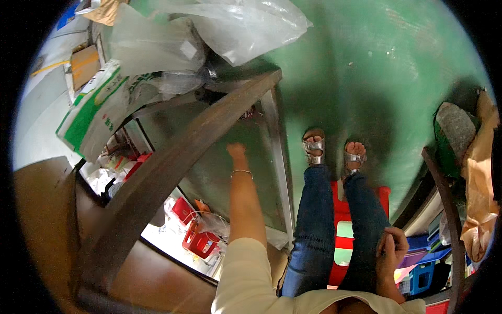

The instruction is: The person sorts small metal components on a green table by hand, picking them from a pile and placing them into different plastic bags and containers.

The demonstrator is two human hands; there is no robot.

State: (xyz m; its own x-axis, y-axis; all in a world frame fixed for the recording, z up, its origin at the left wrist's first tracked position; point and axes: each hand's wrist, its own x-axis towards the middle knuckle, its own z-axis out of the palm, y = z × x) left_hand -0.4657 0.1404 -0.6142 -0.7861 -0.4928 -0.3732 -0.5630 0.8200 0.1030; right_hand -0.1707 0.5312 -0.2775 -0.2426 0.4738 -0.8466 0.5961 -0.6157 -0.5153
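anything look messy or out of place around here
A little: clear plastic lies crumpled at the top, brown paper is rumpled at the right, and pale specks dot the green floor, which looks untidy.

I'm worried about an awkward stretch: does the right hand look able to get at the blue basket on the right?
Probably yes: the right hand is by the right leg, the blue basket looks close on its outer side, and no solid barrier shows between, though depth is unclear.

The fisheye head view looks steeply down, close above the legs (315,225) and floor (402,47)
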